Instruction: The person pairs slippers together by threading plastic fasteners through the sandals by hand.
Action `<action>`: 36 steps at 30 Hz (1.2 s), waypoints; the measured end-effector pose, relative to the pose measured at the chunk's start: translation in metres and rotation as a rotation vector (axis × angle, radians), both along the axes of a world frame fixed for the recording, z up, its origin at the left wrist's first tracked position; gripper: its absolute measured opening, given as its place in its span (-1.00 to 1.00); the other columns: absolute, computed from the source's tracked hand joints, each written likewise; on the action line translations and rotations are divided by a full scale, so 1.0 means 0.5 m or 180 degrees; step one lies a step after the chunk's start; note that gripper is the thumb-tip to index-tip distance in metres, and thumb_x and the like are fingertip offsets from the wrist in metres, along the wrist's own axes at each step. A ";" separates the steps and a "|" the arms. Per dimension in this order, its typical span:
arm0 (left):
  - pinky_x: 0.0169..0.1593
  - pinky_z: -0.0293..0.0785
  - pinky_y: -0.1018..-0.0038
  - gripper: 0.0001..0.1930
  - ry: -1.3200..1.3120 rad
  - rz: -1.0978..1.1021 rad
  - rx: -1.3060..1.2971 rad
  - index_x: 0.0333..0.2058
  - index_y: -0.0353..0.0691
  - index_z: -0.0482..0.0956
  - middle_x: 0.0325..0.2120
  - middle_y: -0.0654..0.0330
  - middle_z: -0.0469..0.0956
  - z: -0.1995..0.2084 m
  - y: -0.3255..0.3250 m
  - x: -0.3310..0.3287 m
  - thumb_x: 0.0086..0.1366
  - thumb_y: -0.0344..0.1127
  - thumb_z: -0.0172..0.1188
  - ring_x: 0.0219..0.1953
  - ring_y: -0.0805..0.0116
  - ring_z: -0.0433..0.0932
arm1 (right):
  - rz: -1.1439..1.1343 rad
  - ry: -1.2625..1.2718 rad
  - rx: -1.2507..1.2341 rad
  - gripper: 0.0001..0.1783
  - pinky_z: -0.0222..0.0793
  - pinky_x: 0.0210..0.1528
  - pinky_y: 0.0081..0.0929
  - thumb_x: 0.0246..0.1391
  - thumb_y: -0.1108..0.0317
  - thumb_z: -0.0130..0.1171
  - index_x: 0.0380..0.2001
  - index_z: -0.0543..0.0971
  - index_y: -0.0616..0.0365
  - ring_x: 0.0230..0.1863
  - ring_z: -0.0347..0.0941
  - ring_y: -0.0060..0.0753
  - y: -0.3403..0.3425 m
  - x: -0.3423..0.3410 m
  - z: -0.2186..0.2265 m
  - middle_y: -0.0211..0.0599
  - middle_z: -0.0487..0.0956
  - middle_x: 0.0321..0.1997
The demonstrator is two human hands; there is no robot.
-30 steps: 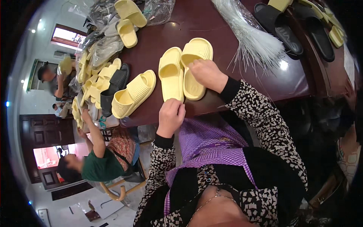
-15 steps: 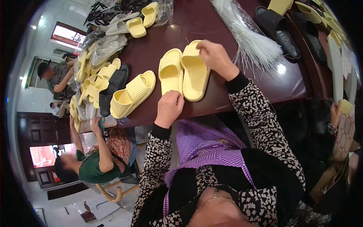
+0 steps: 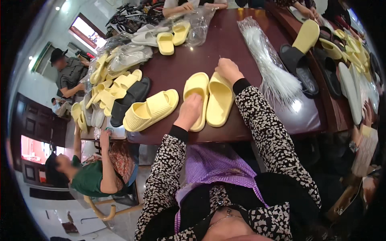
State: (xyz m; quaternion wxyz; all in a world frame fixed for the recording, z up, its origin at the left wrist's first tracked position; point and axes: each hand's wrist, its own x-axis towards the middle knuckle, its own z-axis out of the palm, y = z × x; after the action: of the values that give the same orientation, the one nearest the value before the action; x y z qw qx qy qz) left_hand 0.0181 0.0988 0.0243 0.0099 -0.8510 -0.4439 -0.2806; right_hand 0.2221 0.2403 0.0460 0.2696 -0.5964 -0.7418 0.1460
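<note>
Two yellow slide slippers lie side by side in front of me, heels toward me: a left slipper (image 3: 196, 82) and a right slipper (image 3: 219, 106). My left hand (image 3: 190, 111) reaches over the left slipper, its fingers curled down at the foot opening by the strap; the fingertips are hidden. At the toe end of the right slipper, my right hand (image 3: 228, 70) is closed in a pinch. A thin strand end shows just above its fingers, though what it grips is too small to make out. Another yellow slipper (image 3: 150, 109) lies tilted to the left.
A bundle of thin white strands (image 3: 267, 60) in clear plastic lies right of my hands. Black slippers (image 3: 297, 68) sit beyond it. Yellow, grey and black slippers (image 3: 116, 90) crowd the table's left side. A person in green (image 3: 90, 176) works at the left; others sit around.
My left hand has moved from the left slipper's heel up to its foot opening. My right hand stays closed at the right slipper's toe end. The view has shifted, showing more of the far side.
</note>
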 end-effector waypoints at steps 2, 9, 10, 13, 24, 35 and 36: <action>-0.23 0.40 0.25 -0.93 -0.0077 -0.0029 0.0031 -0.38 -0.30 0.40 -0.41 0.02 0.44 0.005 0.001 0.007 0.12 -0.50 0.03 -0.34 0.03 0.45 | 0.0046 0.0128 -0.0082 -0.79 0.41 -0.14 -0.18 -0.12 0.37 0.20 -0.41 0.56 0.29 -0.21 0.51 0.08 0.006 -0.006 -0.004 0.04 0.58 -0.34; -0.22 0.41 0.24 -0.91 -0.0221 0.0016 -0.0138 -0.35 -0.30 0.39 -0.38 0.01 0.44 -0.002 0.009 0.003 0.14 -0.49 0.02 -0.31 0.01 0.46 | 0.0532 0.0805 -0.0019 -0.79 0.42 -0.16 -0.27 -0.16 0.44 0.18 -0.38 0.58 0.32 -0.26 0.52 -0.03 0.008 -0.044 -0.023 0.00 0.58 -0.30; -0.21 0.41 0.24 -0.92 -0.0296 0.0010 -0.0211 -0.35 -0.32 0.39 -0.38 0.00 0.44 0.001 0.012 0.010 0.15 -0.49 0.02 -0.30 0.00 0.46 | 0.0604 0.0974 0.0044 -0.78 0.42 -0.21 -0.34 -0.16 0.45 0.19 -0.38 0.58 0.32 -0.31 0.53 -0.15 0.011 -0.040 -0.035 -0.06 0.59 -0.37; -0.20 0.41 0.24 -0.93 -0.0464 0.0094 -0.0407 -0.35 -0.35 0.40 -0.38 -0.02 0.44 0.000 0.015 0.000 0.17 -0.50 0.01 -0.28 -0.02 0.46 | 0.0792 0.1221 -0.0135 -0.78 0.42 -0.28 -0.43 -0.16 0.45 0.19 -0.37 0.59 0.32 -0.38 0.53 -0.31 0.001 -0.055 -0.052 -0.13 0.59 -0.44; -0.16 0.42 0.27 -0.90 -0.0286 0.0116 -0.0274 -0.33 -0.31 0.39 -0.32 0.01 0.46 -0.015 0.013 -0.030 0.15 -0.46 0.03 -0.23 0.06 0.48 | 0.1114 0.1031 -0.0308 -0.82 0.43 -0.32 -0.44 -0.13 0.42 0.18 -0.43 0.61 0.31 -0.44 0.52 -0.34 0.008 -0.148 -0.005 -0.16 0.59 -0.49; -0.17 0.45 0.33 -0.88 -0.0363 0.0111 -0.0261 -0.29 -0.34 0.41 -0.34 0.03 0.47 -0.006 -0.030 -0.056 0.19 -0.46 0.04 -0.25 0.15 0.50 | 0.1482 0.0700 -0.0073 -0.86 0.42 -0.20 -0.27 -0.10 0.42 0.17 -0.43 0.59 0.23 -0.28 0.52 -0.03 -0.015 -0.226 -0.023 -0.05 0.58 -0.40; -0.17 0.45 0.33 -0.88 -0.0367 0.0151 -0.0213 -0.29 -0.34 0.41 -0.34 0.03 0.47 -0.003 -0.033 -0.055 0.19 -0.46 0.04 -0.25 0.15 0.50 | 0.1530 0.0687 -0.0033 -0.86 0.42 -0.20 -0.27 -0.10 0.42 0.17 -0.43 0.59 0.23 -0.28 0.52 -0.03 -0.018 -0.219 -0.024 -0.05 0.58 -0.40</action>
State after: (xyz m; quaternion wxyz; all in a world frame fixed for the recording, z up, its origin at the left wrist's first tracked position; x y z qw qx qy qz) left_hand -0.0094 0.0823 0.0229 -0.0374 -0.8225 -0.4729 -0.3138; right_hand 0.1127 0.2314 0.0343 0.3017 -0.3855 -0.8283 0.2725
